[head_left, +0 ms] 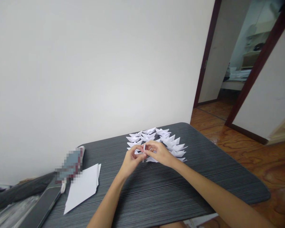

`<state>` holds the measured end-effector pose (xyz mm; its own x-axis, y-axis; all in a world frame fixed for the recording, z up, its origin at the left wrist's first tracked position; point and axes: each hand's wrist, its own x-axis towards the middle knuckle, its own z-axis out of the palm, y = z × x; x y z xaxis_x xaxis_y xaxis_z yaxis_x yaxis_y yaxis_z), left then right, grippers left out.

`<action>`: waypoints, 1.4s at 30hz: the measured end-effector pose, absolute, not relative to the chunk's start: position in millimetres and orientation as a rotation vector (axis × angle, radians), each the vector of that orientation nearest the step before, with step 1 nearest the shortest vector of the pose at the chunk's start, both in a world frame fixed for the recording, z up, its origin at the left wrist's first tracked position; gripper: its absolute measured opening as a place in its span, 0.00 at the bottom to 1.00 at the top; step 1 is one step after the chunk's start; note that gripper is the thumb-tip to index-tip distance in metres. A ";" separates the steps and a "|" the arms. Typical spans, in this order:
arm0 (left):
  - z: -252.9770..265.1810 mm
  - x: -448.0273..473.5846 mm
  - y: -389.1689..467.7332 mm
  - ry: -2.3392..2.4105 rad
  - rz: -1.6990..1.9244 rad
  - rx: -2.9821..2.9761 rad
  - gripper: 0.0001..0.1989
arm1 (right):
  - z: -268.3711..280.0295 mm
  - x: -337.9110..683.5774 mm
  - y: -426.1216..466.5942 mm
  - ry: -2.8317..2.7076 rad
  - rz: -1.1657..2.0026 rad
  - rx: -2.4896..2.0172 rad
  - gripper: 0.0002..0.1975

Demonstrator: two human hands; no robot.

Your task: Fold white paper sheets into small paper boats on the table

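Between my two hands is a small piece of folded white paper [144,147], held nearly upright and seen almost edge-on. My left hand [133,158] pinches it from the left with thumb and fingers. From the right, my right hand [159,153] grips the same paper, its fingertips meeting those of the left. Behind and around the hands, several white folded paper boats [148,136] stand in rows on the dark table [114,167]. Some of the boats are partly hidden by my hands.
Loose sheets of white paper [83,186] lie at the left of the table, touching a blurred-out item [70,166]. A white wall [97,69] rises behind the table. An open doorway [232,72] and wooden floor [228,142] are on the right.
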<state>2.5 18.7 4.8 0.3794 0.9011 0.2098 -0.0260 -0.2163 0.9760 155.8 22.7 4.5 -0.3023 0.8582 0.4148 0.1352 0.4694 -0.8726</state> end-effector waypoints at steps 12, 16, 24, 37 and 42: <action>8.7 5.0 16.0 0.871 1.156 1.394 0.12 | -0.3 153.7 20.6 -1.761 0.662 -0.819 0.15; 8.7 3.8 15.2 0.826 1.214 1.352 0.09 | 1.9 156.1 21.8 -1.730 0.585 -0.777 0.14; 2.6 5.6 16.6 0.944 1.322 1.454 0.10 | -6.1 153.2 27.4 -1.588 0.787 -0.707 0.07; 1.9 -2.7 16.3 1.172 1.222 2.039 0.11 | -6.9 158.0 31.7 -1.711 0.879 -0.852 0.08; 7.7 -2.2 13.2 1.140 1.295 2.073 0.09 | 2.1 161.1 27.9 -1.796 0.776 -0.850 0.09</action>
